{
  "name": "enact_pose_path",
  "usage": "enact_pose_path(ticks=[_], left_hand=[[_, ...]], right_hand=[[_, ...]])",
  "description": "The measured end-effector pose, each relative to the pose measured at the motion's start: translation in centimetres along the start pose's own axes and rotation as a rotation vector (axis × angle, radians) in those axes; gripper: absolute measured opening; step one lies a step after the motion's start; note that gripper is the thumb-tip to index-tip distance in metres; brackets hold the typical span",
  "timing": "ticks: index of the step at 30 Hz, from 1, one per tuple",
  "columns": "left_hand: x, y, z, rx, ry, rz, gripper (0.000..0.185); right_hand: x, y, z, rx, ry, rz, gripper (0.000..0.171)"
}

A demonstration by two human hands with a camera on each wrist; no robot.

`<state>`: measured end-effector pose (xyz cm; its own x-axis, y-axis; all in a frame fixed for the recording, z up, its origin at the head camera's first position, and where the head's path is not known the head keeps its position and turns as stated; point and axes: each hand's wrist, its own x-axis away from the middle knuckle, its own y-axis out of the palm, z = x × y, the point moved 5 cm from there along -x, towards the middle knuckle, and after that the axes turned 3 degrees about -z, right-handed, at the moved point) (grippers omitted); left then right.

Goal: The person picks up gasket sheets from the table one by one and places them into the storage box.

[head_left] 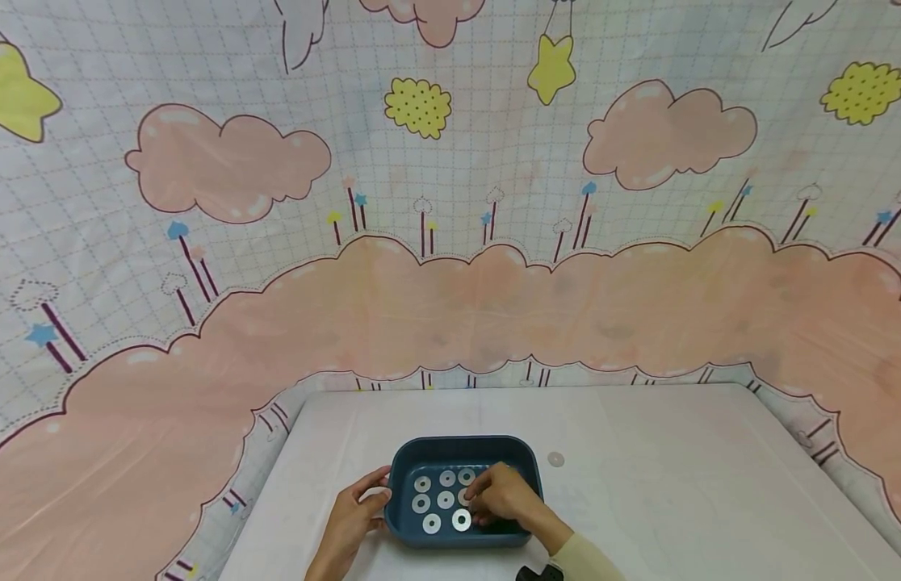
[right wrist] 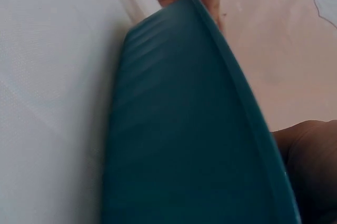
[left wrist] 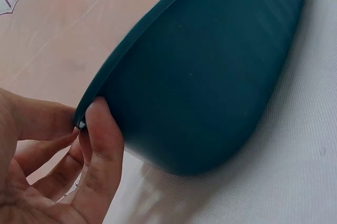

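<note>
A dark teal tray stands on the white-covered table, with several flat silver washers lying in rough rows on its floor. My left hand grips the tray's left end. In the left wrist view, its fingers pinch the rim from both sides. My right hand reaches inside the tray, fingers bent down over the washers at the right of the rows. One washer is partly covered by those fingertips. Whether they pinch a washer is hidden. The right wrist view shows mostly the tray's outer wall.
A pale round disc or mark lies on the table, right of the tray. Behind the table hangs a cloth printed with clouds and stars. A dark object sits by the right sleeve.
</note>
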<state>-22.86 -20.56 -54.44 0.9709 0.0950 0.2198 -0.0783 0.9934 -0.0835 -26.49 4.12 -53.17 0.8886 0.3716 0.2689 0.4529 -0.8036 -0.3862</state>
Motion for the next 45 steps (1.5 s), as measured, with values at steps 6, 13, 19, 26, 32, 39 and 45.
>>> enact_pose_path(ticks=[6,13,19,26,32,39,45], left_hand=[[0.0,0.0,0.1,0.002,0.003,0.004,0.046],[0.0,0.1,0.1,0.001,0.004,0.005,0.046],[-0.1,0.1,0.1,0.009,0.0,0.006,0.046],[-0.1,0.0,0.0,0.01,0.005,0.003,0.046],[-0.1,0.0,-0.1,0.012,0.014,0.002,0.046],[-0.1,0.0,-0.1,0.012,0.011,0.006,0.046],[-0.1,0.0,-0.1,0.001,0.007,0.002,0.046]], right_hand=[[0.5,-1.2,-0.8,-0.084,-0.084,-0.023,0.016],[1.6,-3.0,-1.8,-0.137,-0.155,-0.041,0.025],[2.7,-4.6,-2.3,-0.145,-0.203,0.0,0.027],[3.6,-6.4,-2.1,-0.164,-0.254,0.046,0.025],[4.3,-8.0,-1.2,-0.167,-0.248,0.087,0.026],[4.9,-9.5,-0.1,-0.173,-0.221,0.142,0.032],[4.9,-10.6,1.1,-0.159,-0.222,0.194,0.032]])
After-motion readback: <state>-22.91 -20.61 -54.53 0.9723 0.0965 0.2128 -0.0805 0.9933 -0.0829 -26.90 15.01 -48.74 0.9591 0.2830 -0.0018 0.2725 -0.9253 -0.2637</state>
